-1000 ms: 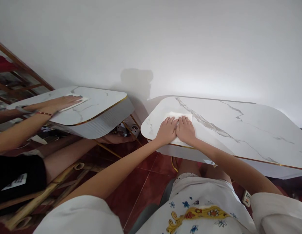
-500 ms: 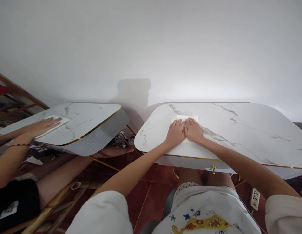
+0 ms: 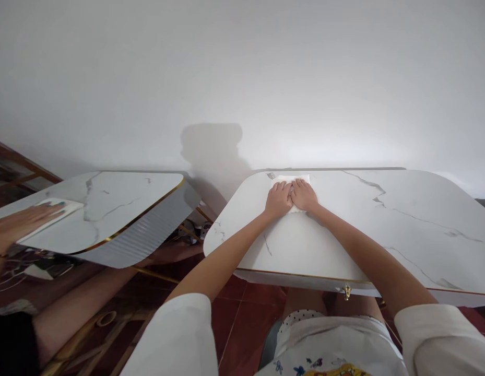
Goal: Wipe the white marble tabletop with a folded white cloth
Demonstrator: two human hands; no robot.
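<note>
A folded white paper towel or thin cloth (image 3: 300,178) lies on a white marble-patterned tabletop (image 3: 355,209) with a gold edge. My left hand (image 3: 279,199) presses on its left part, palm down, fingers stretched forward. Beside it, my right hand (image 3: 304,195) rests flat on the right part, and the two thumbs meet in the middle. Much of the sheet is hidden beneath both hands. Both are near the table's back edge, left of its centre.
A gold drawer knob (image 3: 346,292) sticks out of the table's front. To the left stands a similar table (image 3: 120,230), where another person's hand (image 3: 26,222) lies on a white cloth (image 3: 72,206). A pale wall (image 3: 324,94) rises behind both tables.
Both my hands have slid the white sheet away from me, toward the back edge and slightly left. The other person's hand and cloth appear farther left. The view has shifted a little.
</note>
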